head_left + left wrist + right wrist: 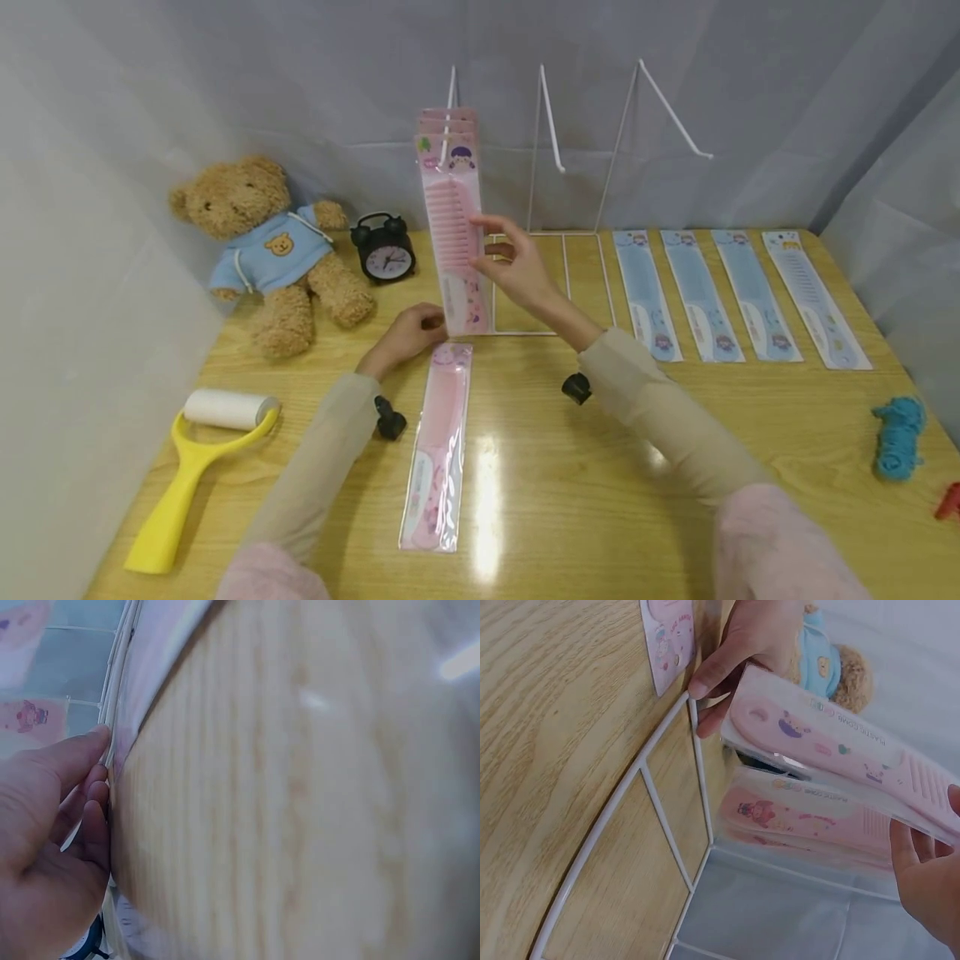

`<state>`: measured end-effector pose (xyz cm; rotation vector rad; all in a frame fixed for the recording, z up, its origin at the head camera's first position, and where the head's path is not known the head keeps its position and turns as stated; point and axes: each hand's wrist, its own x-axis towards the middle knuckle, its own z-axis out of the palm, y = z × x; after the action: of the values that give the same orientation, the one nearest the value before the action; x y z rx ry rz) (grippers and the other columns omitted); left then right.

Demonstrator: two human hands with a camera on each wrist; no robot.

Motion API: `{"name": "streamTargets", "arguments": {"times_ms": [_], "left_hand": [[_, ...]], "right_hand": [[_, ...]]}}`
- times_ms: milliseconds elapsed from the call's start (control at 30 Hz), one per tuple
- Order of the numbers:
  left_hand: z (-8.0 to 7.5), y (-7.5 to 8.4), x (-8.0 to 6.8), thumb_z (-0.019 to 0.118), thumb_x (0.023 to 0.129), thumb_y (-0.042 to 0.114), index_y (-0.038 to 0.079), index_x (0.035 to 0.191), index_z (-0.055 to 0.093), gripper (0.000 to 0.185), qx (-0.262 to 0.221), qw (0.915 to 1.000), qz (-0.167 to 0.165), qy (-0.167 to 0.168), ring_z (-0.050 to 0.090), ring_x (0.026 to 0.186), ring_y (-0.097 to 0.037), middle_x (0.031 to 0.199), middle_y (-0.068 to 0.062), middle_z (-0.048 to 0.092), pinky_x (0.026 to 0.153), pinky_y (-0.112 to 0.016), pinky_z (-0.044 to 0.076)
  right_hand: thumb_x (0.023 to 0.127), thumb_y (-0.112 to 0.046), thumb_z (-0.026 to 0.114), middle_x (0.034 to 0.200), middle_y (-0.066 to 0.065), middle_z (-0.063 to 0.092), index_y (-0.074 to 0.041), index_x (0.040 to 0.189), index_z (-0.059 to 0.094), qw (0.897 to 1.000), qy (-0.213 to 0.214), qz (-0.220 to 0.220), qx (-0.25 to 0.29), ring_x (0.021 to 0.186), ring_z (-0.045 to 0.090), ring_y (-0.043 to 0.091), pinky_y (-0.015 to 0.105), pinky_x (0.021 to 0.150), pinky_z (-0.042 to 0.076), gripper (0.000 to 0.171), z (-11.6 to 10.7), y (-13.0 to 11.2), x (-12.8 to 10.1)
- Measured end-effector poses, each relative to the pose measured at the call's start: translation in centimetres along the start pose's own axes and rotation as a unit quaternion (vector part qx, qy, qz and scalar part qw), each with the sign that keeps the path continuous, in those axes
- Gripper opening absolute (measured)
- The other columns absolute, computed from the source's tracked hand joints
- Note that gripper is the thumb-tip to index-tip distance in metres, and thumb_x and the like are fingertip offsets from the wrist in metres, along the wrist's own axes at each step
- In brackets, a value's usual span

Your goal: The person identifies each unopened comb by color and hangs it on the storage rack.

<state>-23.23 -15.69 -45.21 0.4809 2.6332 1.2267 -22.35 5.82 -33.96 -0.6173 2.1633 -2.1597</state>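
Observation:
A packaged pink comb [453,242] hangs at the front of the rack's left hook, with more pink packs behind it. My right hand [521,267] holds its right edge between thumb and fingers. Low at the left, my left hand [408,337] pinches the front corner of the white wire rack [525,333]; in the right wrist view the thumb lies on that corner wire [692,696]. Another packaged pink comb [437,450] lies flat on the table just in front. The left wrist view shows the left hand's fingers [94,817] against the wire.
The rack's middle hook [551,117] and right hook [675,108] carry nothing. Several packaged blue combs [697,296] lie in a row at right. A teddy bear [270,250], black alarm clock [384,248], yellow-handled lint roller [180,483] and blue yarn [898,437] stand or lie around.

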Motion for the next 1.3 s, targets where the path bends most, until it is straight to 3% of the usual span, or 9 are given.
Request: {"name": "streamTargets", "arguments": {"times_ms": [400, 633, 900, 1033, 1167, 1300], "left_hand": [[0.1, -0.1, 0.0, 0.066, 0.088, 0.004, -0.012, 0.116, 0.060, 0.033, -0.008, 0.9996, 0.026, 0.011, 0.057, 0.103, -0.037, 0.112, -0.027, 0.059, 0.096, -0.046, 0.046], [0.2, -0.3, 0.1, 0.064, 0.089, 0.005, -0.010, 0.122, 0.059, 0.036, -0.008, 0.9994, 0.032, 0.009, 0.057, 0.104, -0.035, 0.117, -0.026, 0.060, 0.095, -0.044, 0.046], [0.0, -1.2, 0.1, 0.068, 0.089, 0.021, -0.002, 0.121, 0.063, 0.040, -0.057, 0.9959, 0.069, 0.009, 0.059, 0.099, -0.026, 0.114, -0.019, 0.062, 0.090, -0.036, 0.050], [0.1, -1.1, 0.2, 0.067, 0.089, 0.018, -0.003, 0.122, 0.062, 0.039, -0.051, 0.9967, 0.061, 0.012, 0.059, 0.099, -0.028, 0.115, -0.021, 0.062, 0.090, -0.037, 0.049], [0.2, -0.5, 0.1, 0.065, 0.089, 0.007, -0.009, 0.122, 0.059, 0.037, -0.023, 0.9991, 0.032, 0.016, 0.057, 0.101, -0.035, 0.115, -0.026, 0.059, 0.093, -0.045, 0.048], [0.3, -0.1, 0.0, 0.067, 0.088, 0.007, -0.009, 0.116, 0.062, 0.032, -0.016, 0.9996, 0.012, 0.020, 0.057, 0.101, -0.035, 0.111, -0.026, 0.060, 0.093, -0.045, 0.047]], "right_hand": [[0.086, 0.011, 0.060, 0.118, 0.023, 0.054, 0.007, 0.123, 0.052, 0.999, 0.013, -0.003, -0.051, 0.107, 0.056, 0.033, 0.033, 0.092, 0.050, 0.038, -0.6, 1.2, 0.1], [0.087, 0.008, 0.061, 0.110, 0.024, 0.060, 0.009, 0.116, 0.056, 0.997, 0.025, 0.002, -0.074, 0.099, 0.059, 0.028, 0.031, 0.087, 0.053, 0.029, -0.7, 1.7, -0.2], [0.086, 0.006, 0.062, 0.103, 0.023, 0.064, 0.010, 0.109, 0.060, 0.994, 0.023, 0.030, -0.105, 0.093, 0.062, 0.029, 0.030, 0.082, 0.055, 0.023, -0.3, 2.5, -1.8], [0.087, 0.004, 0.062, 0.104, 0.024, 0.064, 0.008, 0.108, 0.061, 0.991, 0.006, 0.048, -0.128, 0.094, 0.062, 0.030, 0.030, 0.081, 0.054, 0.022, 0.4, 3.2, -3.6], [0.087, 0.004, 0.062, 0.102, 0.024, 0.064, 0.007, 0.108, 0.061, 0.987, -0.018, 0.070, -0.141, 0.093, 0.062, 0.029, 0.029, 0.080, 0.054, 0.022, 1.2, 3.9, -5.6], [0.085, 0.003, 0.063, 0.100, 0.022, 0.064, 0.006, 0.108, 0.061, 0.982, -0.045, 0.094, -0.160, 0.091, 0.062, 0.029, 0.030, 0.080, 0.054, 0.023, 2.0, 4.6, -7.5]]}}
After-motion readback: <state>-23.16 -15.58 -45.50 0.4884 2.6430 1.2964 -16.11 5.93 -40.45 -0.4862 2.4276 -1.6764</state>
